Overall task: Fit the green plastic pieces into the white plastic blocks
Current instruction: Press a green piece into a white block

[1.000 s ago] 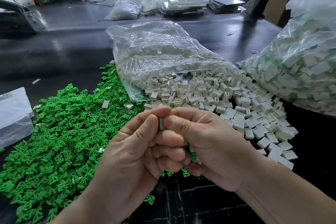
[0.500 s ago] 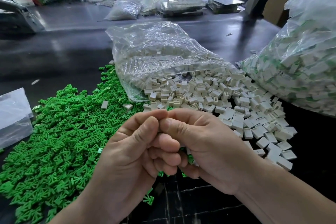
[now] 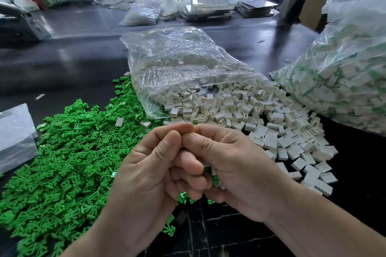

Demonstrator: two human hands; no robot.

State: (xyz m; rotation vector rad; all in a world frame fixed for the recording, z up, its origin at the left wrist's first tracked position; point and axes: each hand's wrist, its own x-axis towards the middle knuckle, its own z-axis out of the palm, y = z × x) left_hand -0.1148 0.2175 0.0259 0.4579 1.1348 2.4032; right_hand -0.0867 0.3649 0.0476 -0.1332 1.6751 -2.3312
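**Pressing a pair together, out of sight between the fingertips**

The pair being joined cannot be seen. It would sit where the two thumbs and forefingers meet, at the centre of the view, and the fingers cover it completely.

The left hand [image 3: 150, 173] is curled with its thumb and forefinger pinched to that point. Whether it grips a green piece or a white block there, I cannot tell. The right hand [image 3: 236, 169] pinches from the other side, and its lower fingers are folded round a handful of pieces [image 3: 215, 180], green and white, which peep out of the palm.

The step looks like the push-fit itself. The next move probably calls for a firm, square squeeze and then a look to check the seating.

At nine o'clock from the hands lies the heap of loose green pieces [image 3: 69, 152]. At one to two o'clock the white blocks [image 3: 261, 119] spill from the mouth of a clear bag [image 3: 177, 64], which lies at twelve. A larger bag [image 3: 344, 81] at two o'clock holds white blocks with green showing in them, likely finished ones. All of this rests on a dark table [image 3: 73, 64], with a small flat bag [image 3: 14, 137] at the nine o'clock edge.
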